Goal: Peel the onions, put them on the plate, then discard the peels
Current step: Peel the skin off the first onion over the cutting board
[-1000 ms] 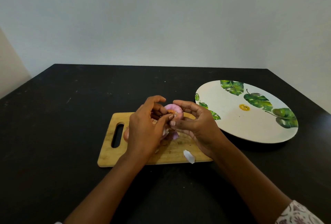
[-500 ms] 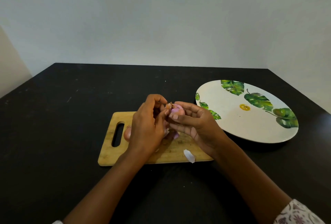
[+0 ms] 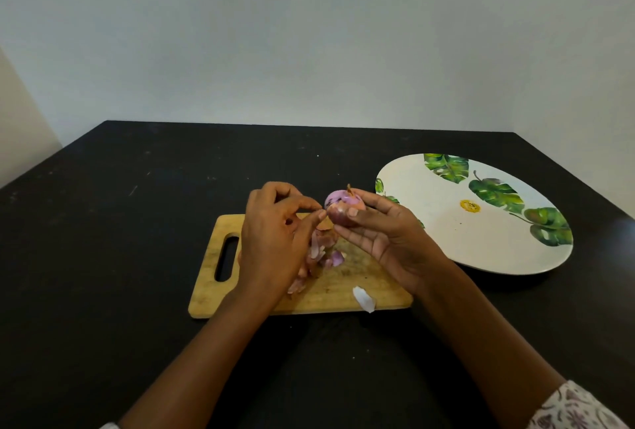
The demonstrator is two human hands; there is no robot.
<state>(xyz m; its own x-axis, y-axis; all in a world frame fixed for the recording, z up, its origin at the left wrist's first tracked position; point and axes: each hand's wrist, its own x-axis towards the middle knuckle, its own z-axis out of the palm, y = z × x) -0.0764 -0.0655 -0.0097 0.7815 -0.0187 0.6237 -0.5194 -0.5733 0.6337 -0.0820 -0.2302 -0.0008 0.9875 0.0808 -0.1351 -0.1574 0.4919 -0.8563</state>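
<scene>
Black surface [image 3: 103,257], pale walls [image 3: 309,50]. The right grip [image 3: 388,236] holds the onion [image 3: 338,208] above the board [image 3: 343,291], beside the plate [image 3: 446,239]. The left grip [image 3: 275,239] pinches its skin. Peels [image 3: 326,253] lie on the board.

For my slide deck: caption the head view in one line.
Right hand holds a partly peeled onion above the cutting board; left hand pinches its peel.

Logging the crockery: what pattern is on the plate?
The plate is white with green leaves and a yellow mark; head view.
</scene>
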